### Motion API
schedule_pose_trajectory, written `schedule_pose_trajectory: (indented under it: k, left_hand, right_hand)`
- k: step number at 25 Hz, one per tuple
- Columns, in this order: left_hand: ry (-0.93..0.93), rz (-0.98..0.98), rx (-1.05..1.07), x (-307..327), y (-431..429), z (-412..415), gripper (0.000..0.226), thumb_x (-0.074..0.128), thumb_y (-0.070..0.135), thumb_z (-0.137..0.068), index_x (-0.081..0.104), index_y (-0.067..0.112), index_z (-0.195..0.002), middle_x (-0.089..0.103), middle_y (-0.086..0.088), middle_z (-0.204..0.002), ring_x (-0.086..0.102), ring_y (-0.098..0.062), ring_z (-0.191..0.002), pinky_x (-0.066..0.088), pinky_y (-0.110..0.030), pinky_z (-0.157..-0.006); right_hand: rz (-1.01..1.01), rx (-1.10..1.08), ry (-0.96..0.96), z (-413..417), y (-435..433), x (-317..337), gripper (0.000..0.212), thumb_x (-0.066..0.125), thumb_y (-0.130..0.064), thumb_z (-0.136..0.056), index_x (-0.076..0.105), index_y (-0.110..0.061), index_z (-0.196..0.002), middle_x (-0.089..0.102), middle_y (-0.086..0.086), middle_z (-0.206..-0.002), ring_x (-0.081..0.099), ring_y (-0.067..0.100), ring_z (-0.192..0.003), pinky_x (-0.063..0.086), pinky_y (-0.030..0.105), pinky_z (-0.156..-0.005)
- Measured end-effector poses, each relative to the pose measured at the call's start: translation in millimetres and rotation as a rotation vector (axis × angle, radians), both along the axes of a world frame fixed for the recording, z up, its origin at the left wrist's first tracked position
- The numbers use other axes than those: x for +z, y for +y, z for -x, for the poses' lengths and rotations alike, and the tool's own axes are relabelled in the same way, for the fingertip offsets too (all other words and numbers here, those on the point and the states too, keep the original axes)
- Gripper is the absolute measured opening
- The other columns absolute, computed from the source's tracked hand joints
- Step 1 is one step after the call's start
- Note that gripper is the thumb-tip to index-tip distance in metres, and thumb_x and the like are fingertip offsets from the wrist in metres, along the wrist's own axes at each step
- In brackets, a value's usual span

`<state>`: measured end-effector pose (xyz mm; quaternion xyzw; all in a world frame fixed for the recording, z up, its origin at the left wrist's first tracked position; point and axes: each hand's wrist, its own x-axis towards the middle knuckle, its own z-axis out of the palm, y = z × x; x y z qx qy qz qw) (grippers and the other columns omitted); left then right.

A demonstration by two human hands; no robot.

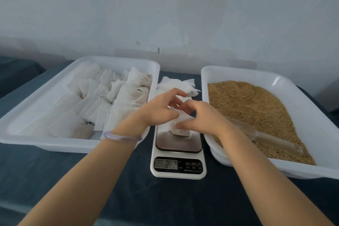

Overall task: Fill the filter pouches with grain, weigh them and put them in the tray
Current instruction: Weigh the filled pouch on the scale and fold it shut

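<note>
On the steel plate of the small white kitchen scale [178,146], middle of the dark blue tabletop [110,198], sits the little white paper filter pouch [182,130]. Its bottom rests on the plate and its long axis runs up and away toward the fingers. Both the left hand [161,109] and the right hand [200,118] have it, each grip pinching the top edge, closing it off I'd say. The display's too blurry to read. The big white plastic tray of filled pouches [82,146] lies just left of the scale, so the left hand's nearer for the drop-off. The white tray of brown grain [238,72] with the clear plastic scoop [264,135] sits on the right.
</note>
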<state>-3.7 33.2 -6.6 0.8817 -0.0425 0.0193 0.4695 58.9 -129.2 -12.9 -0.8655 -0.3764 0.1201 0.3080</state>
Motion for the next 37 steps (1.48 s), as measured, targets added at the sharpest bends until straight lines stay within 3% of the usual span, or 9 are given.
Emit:
schedule_pose_trajectory:
  k: [3,8,12,18,24,27,30,33,37]
  left_hand:
    - [0.007,0.045,0.004,4,-1,5,0.047,0.048,-0.007,-0.085,0.047,0.014,-0.127,0.063,-0.005,-0.109,0.057,-0.023,-0.105,0.044,-0.027,-0.089]
    - [0.047,-0.115,0.042,5,-3,3,0.05,0.079,0.035,-0.074,0.053,0.024,-0.116,0.061,0.004,-0.105,0.057,-0.012,-0.095,0.046,-0.026,-0.082]
    - [0.041,-0.324,0.09,8,-8,1,0.019,0.076,0.022,-0.075,0.06,0.014,-0.08,0.056,0.003,-0.072,0.051,-0.013,-0.068,0.038,-0.021,-0.059]
    - [-0.059,-0.193,0.262,23,3,24,0.029,0.068,0.018,-0.08,0.051,0.016,-0.056,0.045,0.008,-0.053,0.042,-0.01,-0.057,0.034,-0.023,-0.053]
    - [0.135,-0.082,0.79,19,94,94,0.018,0.07,0.019,-0.074,0.069,0.004,-0.084,0.065,-0.003,-0.067,0.061,-0.013,-0.057,0.051,-0.023,-0.055]
    - [0.29,-0.077,0.837,13,116,113,0.019,0.067,0.013,-0.076,0.065,0.004,-0.092,0.07,-0.013,-0.083,0.069,-0.023,-0.068,0.058,-0.033,-0.063]
    - [0.403,-0.199,0.84,8,125,106,0.031,0.065,0.007,-0.078,0.057,0.006,-0.108,0.063,-0.007,-0.087,0.064,-0.022,-0.071,0.05,-0.026,-0.055]
    - [0.473,-0.204,0.8,5,124,95,0.034,0.059,0.001,-0.078,0.054,0.001,-0.112,0.062,-0.01,-0.082,0.061,-0.021,-0.065,0.044,-0.024,-0.052]
    - [0.651,-0.303,0.736,2,129,92,0.03,0.062,0.008,-0.079,0.058,0.003,-0.108,0.068,-0.014,-0.096,0.067,-0.028,-0.083,0.055,-0.034,-0.077]
  right_hand:
    - [0.038,-0.004,-0.071,0,2,1,0.017,0.072,-0.035,-0.074,0.059,-0.039,-0.083,0.059,-0.013,-0.074,0.057,0.006,-0.069,0.038,0.022,-0.056]
    - [-0.222,-0.019,-0.056,1,0,3,0.02,0.069,-0.022,-0.081,0.064,-0.035,-0.066,0.057,-0.015,-0.056,0.049,-0.001,-0.052,0.035,0.011,-0.05]
    - [-0.368,0.005,-0.088,5,-1,6,0.012,0.076,-0.022,-0.078,0.069,-0.031,-0.072,0.058,-0.023,-0.059,0.051,-0.004,-0.057,0.034,0.007,-0.053]
    - [-0.478,-0.018,-0.072,8,1,9,0.027,0.076,-0.041,-0.065,0.07,-0.028,-0.089,0.068,-0.013,-0.08,0.062,0.0,-0.072,0.046,0.01,-0.063]
    - [-0.397,-0.017,-0.068,11,5,11,0.025,0.068,-0.053,-0.064,0.067,-0.036,-0.083,0.067,-0.021,-0.079,0.062,-0.002,-0.074,0.047,0.009,-0.064]
    - [-0.331,0.094,-0.078,24,25,17,0.012,0.071,-0.033,-0.077,0.065,-0.041,-0.083,0.066,-0.022,-0.078,0.061,-0.002,-0.076,0.046,0.008,-0.069]
    - [-0.235,0.284,-0.058,51,63,23,0.016,0.061,-0.034,-0.087,0.067,-0.033,-0.101,0.066,-0.022,-0.095,0.059,-0.007,-0.09,0.045,0.01,-0.081]
    - [-0.063,0.417,-0.095,80,108,25,0.03,0.05,-0.042,-0.092,0.063,-0.022,-0.112,0.066,-0.008,-0.111,0.058,0.009,-0.102,0.045,0.029,-0.091]
    - [0.01,0.432,-0.095,100,134,14,0.037,0.043,-0.045,-0.095,0.062,-0.016,-0.11,0.066,0.003,-0.106,0.059,0.021,-0.097,0.047,0.042,-0.088]
